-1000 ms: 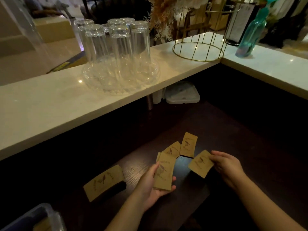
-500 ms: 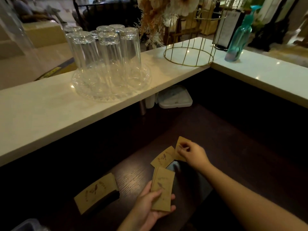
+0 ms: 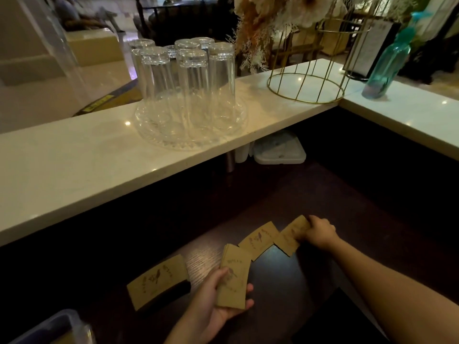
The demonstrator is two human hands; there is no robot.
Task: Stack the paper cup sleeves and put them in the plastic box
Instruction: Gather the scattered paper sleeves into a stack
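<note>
I count three loose paper cup sleeves and one stack: my left hand [image 3: 218, 296] grips the stack of sleeves [image 3: 233, 278], thumb across its face and fingers curled under its right edge, how many in it I cannot tell. My right hand [image 3: 319, 232] is closed on the far sleeve [image 3: 289, 235], fingers pinching its right end, its left end low near the dark wooden counter [image 3: 285, 289]. Just beside it to the left, a second sleeve [image 3: 259, 238] lies flat, and a third sleeve [image 3: 157, 280] lies apart at the left, its lower edge raised over a dark shadow. The plastic box [image 3: 62, 324] shows only a corner at the bottom left; I cannot make out its contents. Above, the pale marble ledge [image 3: 74, 165] overhangs the work surface and carries a glass tray [image 3: 154, 135] with about seven upturned glasses [image 3: 192, 88], a gold wire stand [image 3: 305, 88] and a teal bottle [image 3: 383, 68]. A white lidded tub [image 3: 279, 151] sits tucked under the ledge.
</note>
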